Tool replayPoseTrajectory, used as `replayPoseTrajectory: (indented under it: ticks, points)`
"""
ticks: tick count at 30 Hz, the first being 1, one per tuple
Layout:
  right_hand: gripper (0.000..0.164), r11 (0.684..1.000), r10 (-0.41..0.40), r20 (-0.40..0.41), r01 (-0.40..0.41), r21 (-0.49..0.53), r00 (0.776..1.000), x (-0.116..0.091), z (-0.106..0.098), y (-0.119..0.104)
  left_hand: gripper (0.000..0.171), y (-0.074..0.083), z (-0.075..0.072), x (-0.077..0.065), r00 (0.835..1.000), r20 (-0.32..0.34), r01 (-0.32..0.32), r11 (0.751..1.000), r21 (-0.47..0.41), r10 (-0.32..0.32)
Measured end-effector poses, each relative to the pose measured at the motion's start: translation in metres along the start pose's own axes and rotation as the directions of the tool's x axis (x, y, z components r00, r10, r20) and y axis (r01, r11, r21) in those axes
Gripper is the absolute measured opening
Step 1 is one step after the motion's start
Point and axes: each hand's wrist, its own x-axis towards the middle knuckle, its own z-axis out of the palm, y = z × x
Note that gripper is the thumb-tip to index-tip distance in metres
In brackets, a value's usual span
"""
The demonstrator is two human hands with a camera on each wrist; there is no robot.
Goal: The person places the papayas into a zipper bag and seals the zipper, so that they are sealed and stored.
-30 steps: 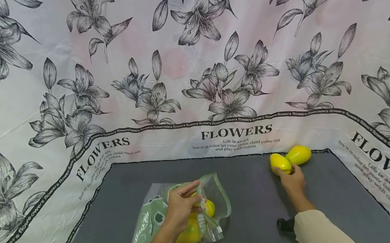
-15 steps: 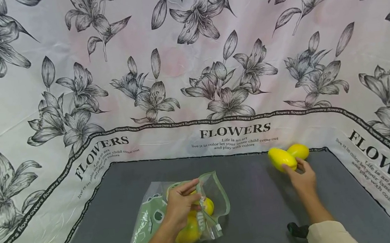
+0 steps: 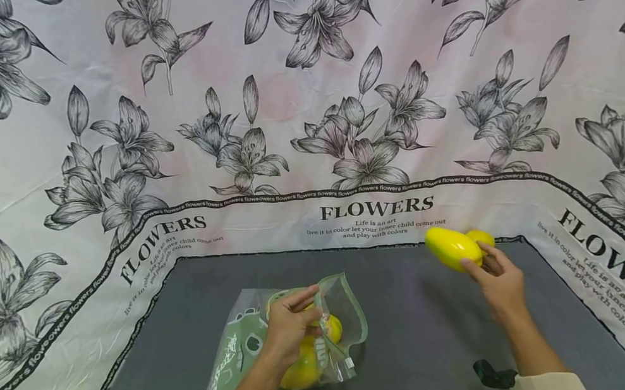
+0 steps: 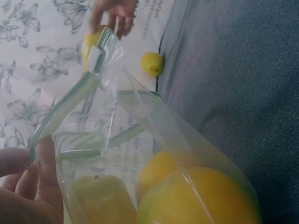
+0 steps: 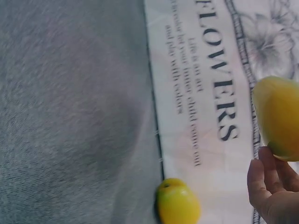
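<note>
My left hand (image 3: 289, 331) pinches the green-edged rim of a clear zip bag (image 3: 233, 362) that lies on the left half of the grey table. Several yellow fruits (image 4: 198, 200) show through its plastic, and the white slider (image 4: 95, 59) sits at one end of the zip strip. At the back right, my right hand (image 3: 501, 283) grips one end of a yellow mango (image 3: 448, 247), raised off the table and tilted. Behind it a second yellow mango (image 3: 483, 237) rests at the table's back edge, partly covered by the held one; the right wrist view shows this mango (image 5: 177, 203) at the bottom.
A white cloth (image 3: 270, 231) printed with grey flowers and lettering rises behind the table (image 3: 400, 319) and along its sides. A black device (image 3: 493, 374) is beside the right sleeve (image 3: 547, 386).
My right hand has lifted the mango from beside the other one and drawn it up and towards me, turning it on its side. The left hand and the bag stay put.
</note>
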Motion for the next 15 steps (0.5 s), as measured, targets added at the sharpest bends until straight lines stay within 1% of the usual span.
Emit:
replayPoseTrajectory:
  ticks: [3, 6, 8, 15]
  points:
    - [0.065, 0.997, -0.053, 0.040, 0.050, 0.059, 0.998, -0.006, -0.001, -0.009, 0.042, 0.000, 0.000, 0.000, 1.000, -0.001, -0.003, 1.000, 0.004, 0.003]
    - [0.062, 0.988, -0.109, 0.076, 0.100, 0.115, 0.991, -0.013, -0.003, -0.016, 0.042, 0.001, 0.000, -0.001, 1.000, 0.001, -0.003, 1.000, 0.007, 0.003]
    - [0.060, 0.982, -0.148, 0.093, 0.135, 0.134, 0.985, -0.017, -0.004, -0.020, 0.042, 0.002, 0.000, -0.002, 1.000, 0.001, -0.002, 1.000, 0.009, 0.002]
    - [0.051, 0.941, -0.258, 0.118, 0.223, 0.253, 0.959, -0.027, -0.003, -0.032, 0.043, 0.002, 0.000, -0.003, 1.000, 0.002, -0.005, 1.000, 0.014, 0.005]
